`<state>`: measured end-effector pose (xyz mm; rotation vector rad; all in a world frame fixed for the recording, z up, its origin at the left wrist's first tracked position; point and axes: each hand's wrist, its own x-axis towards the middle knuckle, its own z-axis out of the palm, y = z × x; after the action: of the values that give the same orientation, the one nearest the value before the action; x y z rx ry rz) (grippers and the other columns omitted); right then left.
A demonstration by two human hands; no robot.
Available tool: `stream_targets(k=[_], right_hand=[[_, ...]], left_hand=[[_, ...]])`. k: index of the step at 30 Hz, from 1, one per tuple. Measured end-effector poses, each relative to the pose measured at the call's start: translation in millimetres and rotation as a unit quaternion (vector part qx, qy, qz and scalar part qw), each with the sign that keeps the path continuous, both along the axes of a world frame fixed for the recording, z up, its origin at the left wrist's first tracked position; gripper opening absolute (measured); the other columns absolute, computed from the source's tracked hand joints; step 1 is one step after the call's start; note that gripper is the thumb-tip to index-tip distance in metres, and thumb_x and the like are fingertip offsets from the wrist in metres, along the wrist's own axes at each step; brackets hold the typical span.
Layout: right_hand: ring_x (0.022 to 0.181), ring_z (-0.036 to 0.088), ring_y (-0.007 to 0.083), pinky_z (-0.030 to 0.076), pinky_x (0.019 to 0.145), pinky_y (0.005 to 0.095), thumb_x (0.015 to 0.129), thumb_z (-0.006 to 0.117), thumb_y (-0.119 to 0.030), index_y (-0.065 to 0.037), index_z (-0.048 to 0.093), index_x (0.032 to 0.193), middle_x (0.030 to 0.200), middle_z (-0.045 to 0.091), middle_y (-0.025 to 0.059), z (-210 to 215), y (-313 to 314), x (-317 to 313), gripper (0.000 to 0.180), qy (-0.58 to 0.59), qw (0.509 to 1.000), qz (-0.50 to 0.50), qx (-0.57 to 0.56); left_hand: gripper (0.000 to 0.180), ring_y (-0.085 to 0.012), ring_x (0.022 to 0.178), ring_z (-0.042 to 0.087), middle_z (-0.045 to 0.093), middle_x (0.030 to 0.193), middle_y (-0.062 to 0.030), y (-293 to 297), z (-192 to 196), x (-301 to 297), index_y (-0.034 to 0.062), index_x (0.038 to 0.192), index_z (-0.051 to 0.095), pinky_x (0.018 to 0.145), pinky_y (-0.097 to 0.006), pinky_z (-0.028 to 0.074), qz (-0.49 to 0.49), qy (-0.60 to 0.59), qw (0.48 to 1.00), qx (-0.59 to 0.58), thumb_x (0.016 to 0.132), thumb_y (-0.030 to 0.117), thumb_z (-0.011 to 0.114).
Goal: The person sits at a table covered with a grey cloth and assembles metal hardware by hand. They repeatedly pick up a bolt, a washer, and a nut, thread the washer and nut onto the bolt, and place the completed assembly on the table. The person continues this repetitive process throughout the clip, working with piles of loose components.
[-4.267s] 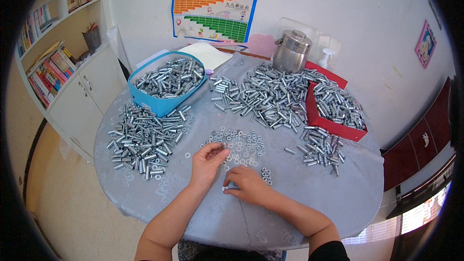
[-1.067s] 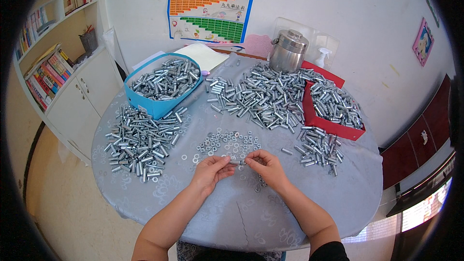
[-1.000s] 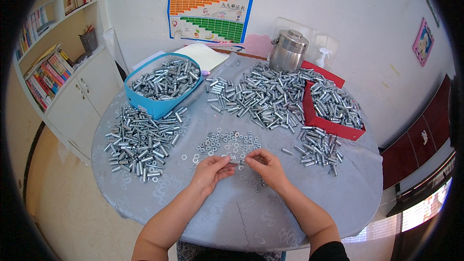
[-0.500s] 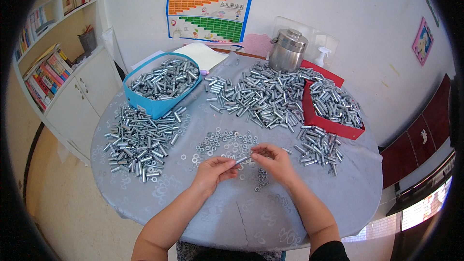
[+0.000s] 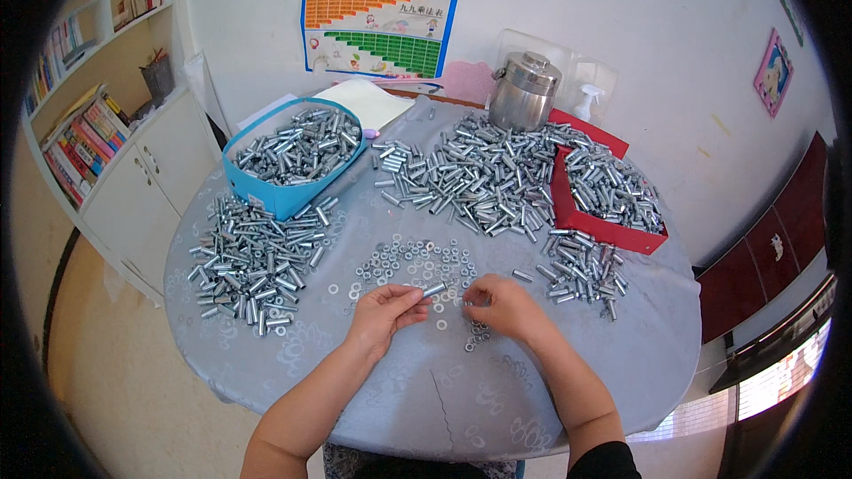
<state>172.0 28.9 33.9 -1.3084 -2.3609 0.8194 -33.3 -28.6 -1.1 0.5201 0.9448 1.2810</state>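
My left hand [image 5: 383,312] pinches a short silvery expansion bolt [image 5: 434,289] between thumb and fingertips, its free end pointing to the right. Just right of it, my right hand [image 5: 499,305] is closed with the fingertips bent down; what they hold, if anything, is too small to make out. Close under those fingers lies a small group of nuts [image 5: 470,347], partly covered by the hand. Beyond both hands, loose nuts [image 5: 410,248] and flat washers [image 5: 441,325] are scattered over the grey tablecloth [image 5: 373,408].
A blue bin [image 5: 282,200] full of metal bolts stands at the far left, with a bolt pile [image 5: 257,266] before it. Another large pile [image 5: 488,173] lies at the back, beside a red box [image 5: 612,232] of bolts and a steel pot [image 5: 525,93].
My right hand has drawn away from the bolt and dropped to the nuts, its fingers curling. My left hand keeps the bolt nearly in place. A single bolt at the right is now uncovered.
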Motion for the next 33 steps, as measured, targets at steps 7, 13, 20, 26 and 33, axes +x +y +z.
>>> stream_targets(k=[7,13,20,26,33], right_hand=[[0.087,0.057,0.013,0.047,0.077,0.0243,0.074,0.063,0.002,0.0,0.058,0.093,0.088,0.058,0.0037,-11,8,-2,0.02,0.4,0.901,-0.005,-0.168],[0.093,0.055,0.0146,0.046,0.083,0.0251,0.074,0.062,0.004,0.002,0.059,0.094,0.101,0.053,0.0062,-13,5,-6,0.021,0.399,0.901,0.051,-0.162],[0.083,0.056,0.0112,0.046,0.071,0.0233,0.079,0.062,-0.007,0.001,0.062,0.087,0.092,0.057,0.0053,-13,1,-9,0.011,0.351,0.927,0.026,-0.126],[0.068,0.056,0.0093,0.044,0.059,0.0228,0.086,0.055,-0.024,0.001,0.062,0.077,0.072,0.059,0.0041,-12,1,-9,0.027,0.171,0.964,-0.054,-0.196],[0.062,0.054,0.0102,0.045,0.06,0.0241,0.09,0.047,-0.028,0.001,0.062,0.077,0.068,0.058,0.0041,-13,-2,-11,0.035,0.279,0.944,-0.016,-0.173]], left_hand=[[0.015,-0.0176,0.071,0.062,0.063,0.085,-0.0149,0,2,0,-0.0022,0.089,0.058,0.065,-0.027,0.053,-0.009,-0.005,1.0,-0.001,0.079,0.009,0.061],[0.016,-0.0191,0.072,0.062,0.062,0.085,-0.0154,-1,0,-1,-0.0029,0.088,0.058,0.064,-0.028,0.053,-0.019,-0.009,1.0,-0.003,0.078,0.009,0.063],[0.015,-0.0195,0.071,0.062,0.062,0.084,-0.0154,0,-1,-2,-0.0031,0.087,0.058,0.063,-0.027,0.053,-0.038,-0.001,0.999,-0.003,0.078,0.008,0.063],[0.014,-0.0193,0.071,0.062,0.063,0.083,-0.0153,-1,-1,1,-0.0032,0.087,0.059,0.063,-0.027,0.053,-0.034,0.011,0.999,0.01,0.079,0.008,0.062],[0.014,-0.0173,0.068,0.061,0.062,0.082,-0.0154,-1,3,0,-0.0024,0.088,0.058,0.061,-0.026,0.054,0.006,0.002,1.0,0.011,0.08,0.009,0.06]])
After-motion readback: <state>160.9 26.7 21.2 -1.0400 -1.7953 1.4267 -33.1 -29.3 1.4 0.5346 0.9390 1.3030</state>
